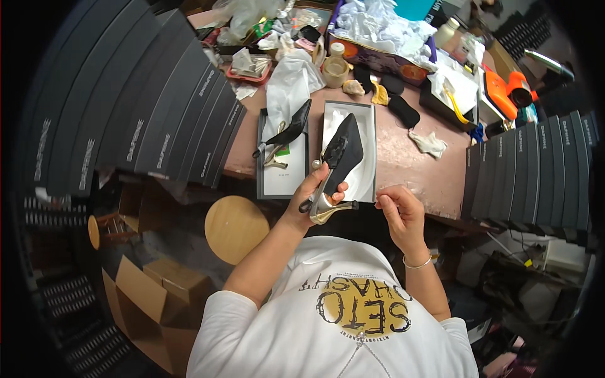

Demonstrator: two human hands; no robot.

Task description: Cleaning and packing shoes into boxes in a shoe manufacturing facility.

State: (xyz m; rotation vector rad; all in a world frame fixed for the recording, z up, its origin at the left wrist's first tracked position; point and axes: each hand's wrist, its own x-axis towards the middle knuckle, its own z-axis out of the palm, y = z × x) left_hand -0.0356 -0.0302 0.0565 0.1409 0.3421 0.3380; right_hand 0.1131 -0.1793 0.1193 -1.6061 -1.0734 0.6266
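Observation:
My left hand point(313, 189) grips a black pointed high-heeled shoe point(345, 151) by its gold heel end. The shoe is tilted, dark sole showing and toe pointing away from me, above an open shoebox point(371, 126) lined with white paper. My right hand point(403, 211) is apart from the shoe, to its right, its fingers curled and pinched toward the thumb; anything between them is hidden. A second black high-heeled shoe point(291, 133) with a gold heel lies to the left on a box lid point(270, 183), with white tissue paper point(290, 85) beyond it.
Stacked dark grey shoeboxes flank me at left point(135, 107) and right point(535, 170). Across the pink table point(403, 183) are a jar point(335, 69), black pads point(403, 112), a white rag point(430, 145) and an orange tool point(501, 94). A round stool point(236, 228) and cardboard box point(148, 293) stand below left.

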